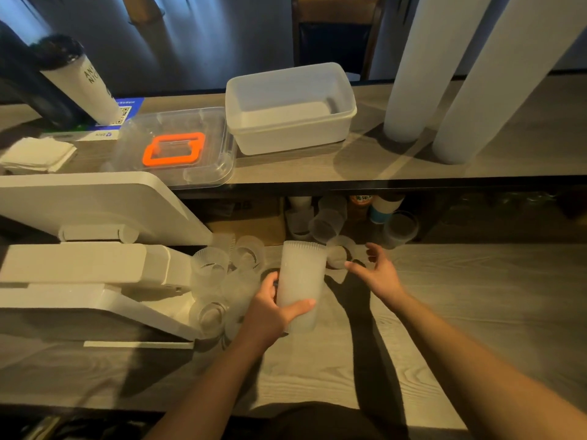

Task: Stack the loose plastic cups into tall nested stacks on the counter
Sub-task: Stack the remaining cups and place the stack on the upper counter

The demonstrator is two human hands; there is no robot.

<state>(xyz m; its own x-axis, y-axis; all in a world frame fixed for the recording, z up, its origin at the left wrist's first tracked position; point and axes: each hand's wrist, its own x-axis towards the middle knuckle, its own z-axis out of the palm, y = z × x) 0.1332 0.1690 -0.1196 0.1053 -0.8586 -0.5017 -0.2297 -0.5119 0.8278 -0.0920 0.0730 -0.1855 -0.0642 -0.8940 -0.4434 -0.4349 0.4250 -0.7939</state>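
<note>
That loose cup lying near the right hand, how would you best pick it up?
Take the loose cup around its ribbed side wall, coming from the right, where the open right hand already hovers. It seems to lie tilted, mouth toward the camera, so the rounded wall probably offers the easiest hold.

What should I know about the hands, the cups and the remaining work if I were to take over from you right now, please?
Left hand grips the nested stack, upright on the counter. Right hand is open, reaching toward a loose cup lying just behind the stack. More loose cups lie left of the stack, beside the white machine. Done: one short stack begun. Left: nest every remaining loose cup.
</note>
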